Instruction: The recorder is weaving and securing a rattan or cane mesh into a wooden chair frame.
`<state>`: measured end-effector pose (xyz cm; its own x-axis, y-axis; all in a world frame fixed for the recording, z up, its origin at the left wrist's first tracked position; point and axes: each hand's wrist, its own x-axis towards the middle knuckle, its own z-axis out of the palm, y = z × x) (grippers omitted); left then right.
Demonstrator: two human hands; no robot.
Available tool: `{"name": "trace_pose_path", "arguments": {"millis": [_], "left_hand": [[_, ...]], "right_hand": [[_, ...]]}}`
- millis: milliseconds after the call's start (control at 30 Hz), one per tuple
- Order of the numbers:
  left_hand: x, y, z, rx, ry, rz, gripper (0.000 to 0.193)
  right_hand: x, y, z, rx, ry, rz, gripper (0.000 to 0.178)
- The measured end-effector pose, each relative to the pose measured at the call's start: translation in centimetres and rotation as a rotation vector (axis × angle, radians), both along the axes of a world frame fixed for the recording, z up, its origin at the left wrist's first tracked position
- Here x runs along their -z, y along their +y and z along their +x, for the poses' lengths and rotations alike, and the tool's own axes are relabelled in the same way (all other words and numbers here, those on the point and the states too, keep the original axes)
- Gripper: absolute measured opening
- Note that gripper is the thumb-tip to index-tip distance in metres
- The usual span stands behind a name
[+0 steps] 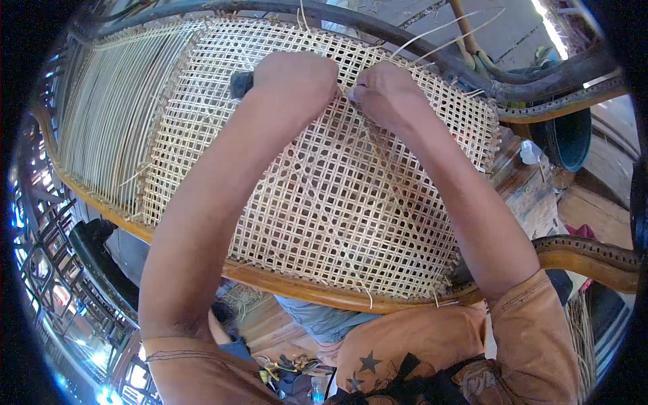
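A dark round bucket [572, 145] stands at right, beyond the work; its contents are too shadowed to make out. The cane mesh [324, 233] lies stretched across the wooden frame [317, 291], beneath both forearms. The left hand [294, 77] is curled closed over the mesh, a dark stub [241, 85] protruding beside it. The right hand [386, 94], also curled closed, is near it. Fingertips are obscured; I cannot tell what either pinches.
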<state>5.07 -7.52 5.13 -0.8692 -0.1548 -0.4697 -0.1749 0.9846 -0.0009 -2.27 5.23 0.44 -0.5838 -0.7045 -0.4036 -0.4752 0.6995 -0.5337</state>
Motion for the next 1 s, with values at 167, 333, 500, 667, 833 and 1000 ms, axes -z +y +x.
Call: {"name": "trace_pose_path", "arguments": {"millis": [167,333,500,667,833,1000], "left_hand": [[-2.7,-1.9,-0.1,-0.086,-0.089,-0.027,0.034],[-2.0,-3.6,2.2,-0.168,0.024,-0.024,0.037],[-4.2,-6.5,6.0,-0.277,0.017,-0.116,0.042],[-8.7,-3.9,4.0,-0.207,0.112,-0.062,0.042],[-4.6,-3.2,3.3,-0.177,0.163,-0.084,0.033],[-3.3,-0.9,0.8,-0.042,-0.106,-0.058,0.020]], "right_hand": [[-0.7,1.0,-1.0,-0.205,0.064,-0.185,0.026],[-0.3,0.7,-0.4,-0.243,0.136,-0.242,0.016],[0.9,-0.4,-1.6,-0.294,0.190,-0.115,0.019],[-2.8,-2.5,0.4,-0.171,-0.427,-0.526,0.032],[-1.9,-0.2,-0.2,-0.095,-0.212,-0.283,0.029],[-1.0,0.7,-0.1,-0.102,-0.213,-0.239,0.025]]}}
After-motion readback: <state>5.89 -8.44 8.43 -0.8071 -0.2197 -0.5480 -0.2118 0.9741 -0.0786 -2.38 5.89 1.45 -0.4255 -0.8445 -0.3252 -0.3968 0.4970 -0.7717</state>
